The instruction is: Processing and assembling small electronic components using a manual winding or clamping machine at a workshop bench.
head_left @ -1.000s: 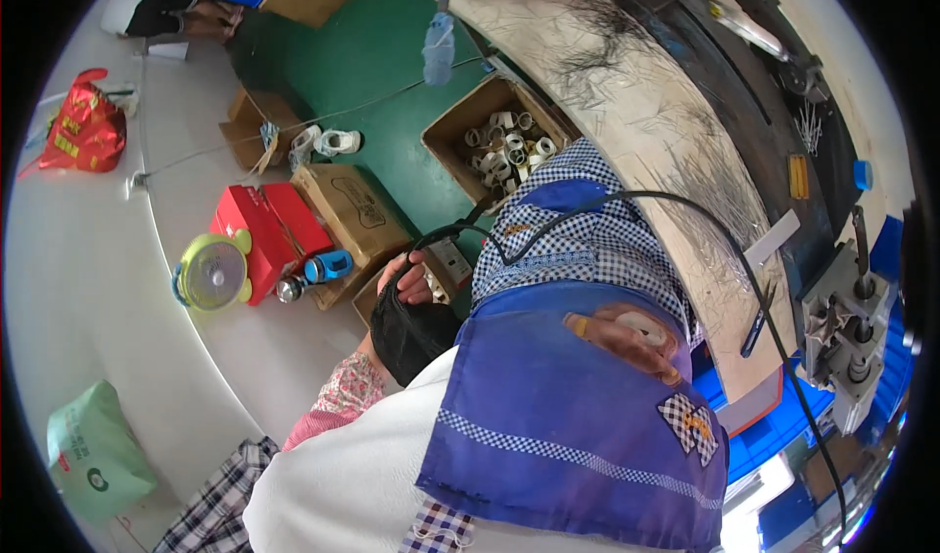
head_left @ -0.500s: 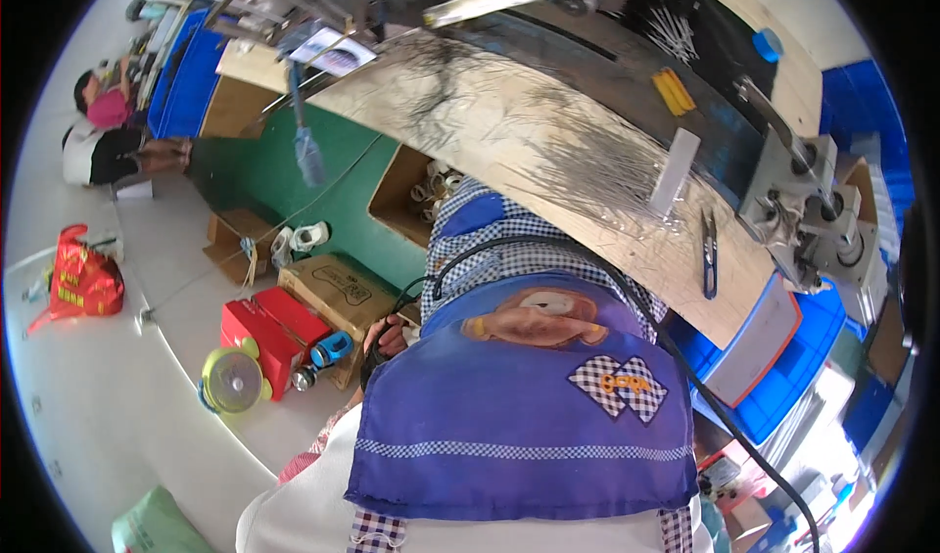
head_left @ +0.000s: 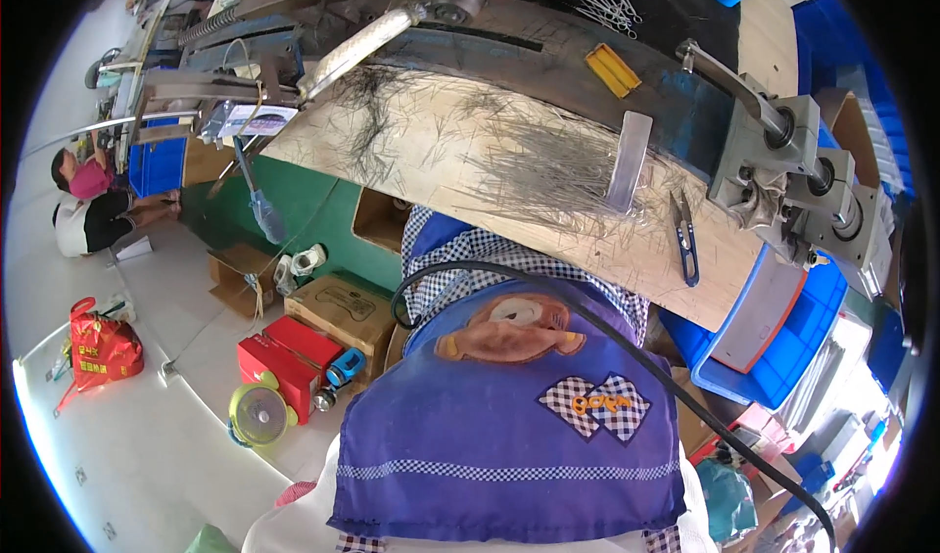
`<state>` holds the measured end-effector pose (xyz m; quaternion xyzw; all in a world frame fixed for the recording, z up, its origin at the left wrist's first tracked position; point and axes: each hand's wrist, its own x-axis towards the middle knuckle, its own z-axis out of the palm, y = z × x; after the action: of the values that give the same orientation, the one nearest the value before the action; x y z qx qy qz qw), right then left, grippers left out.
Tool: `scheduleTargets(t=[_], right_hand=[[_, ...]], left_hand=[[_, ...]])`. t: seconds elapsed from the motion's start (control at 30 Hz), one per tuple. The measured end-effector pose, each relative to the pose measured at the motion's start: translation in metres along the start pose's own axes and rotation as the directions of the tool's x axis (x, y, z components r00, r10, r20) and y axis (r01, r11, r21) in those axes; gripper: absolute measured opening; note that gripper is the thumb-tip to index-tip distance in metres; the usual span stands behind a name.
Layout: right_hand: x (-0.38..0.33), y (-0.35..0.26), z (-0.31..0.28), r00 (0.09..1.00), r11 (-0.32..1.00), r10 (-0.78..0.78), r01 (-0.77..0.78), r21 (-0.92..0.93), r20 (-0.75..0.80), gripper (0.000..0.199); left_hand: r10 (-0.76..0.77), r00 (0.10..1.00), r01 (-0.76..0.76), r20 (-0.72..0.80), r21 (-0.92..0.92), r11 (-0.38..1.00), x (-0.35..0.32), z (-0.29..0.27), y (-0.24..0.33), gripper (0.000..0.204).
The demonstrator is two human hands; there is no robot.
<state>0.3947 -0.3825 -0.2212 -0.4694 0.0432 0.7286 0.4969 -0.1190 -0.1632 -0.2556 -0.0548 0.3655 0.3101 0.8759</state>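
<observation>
Neither my left hand nor my right hand shows now. My blue apron fills the lower middle, and a black cable runs across it toward the lower right. Beyond it is the wooden worktop, with a spread of thin dark wire-like pieces. A pale flat bar lies at the right end of these pieces. Thread snips with dark blue handles rest on the wood right of the bar. A yellow block-like piece lies farther back on the dark machine bed.
A metal clamp-like fixture stands at the right, above a blue bin. Several scissor-like metal tools lie at the back. On the floor at left are a red box, cartons and a green fan. A person crouches far left.
A hand that showed at the left side of my apron, beside the dark cable, is out of sight. The view has shifted, bringing more of the machine at the upper left into the picture.
</observation>
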Motion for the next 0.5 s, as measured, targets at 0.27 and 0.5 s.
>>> scheduleTargets(t=[0.27,0.5], right_hand=[[0.000,-0.070,0.124,0.941,0.930,-0.025,-0.101,-0.352,-0.336,0.028],[0.026,-0.102,0.177,0.965,0.936,-0.244,0.207,-0.286,-0.099,0.021]], left_hand=[[0.053,0.987,-0.026,-0.149,0.176,0.984,-0.012,0.022,-0.004,0.028],[0.145,0.959,-0.066,-0.245,0.304,0.950,-0.025,0.037,-0.004,0.030]])
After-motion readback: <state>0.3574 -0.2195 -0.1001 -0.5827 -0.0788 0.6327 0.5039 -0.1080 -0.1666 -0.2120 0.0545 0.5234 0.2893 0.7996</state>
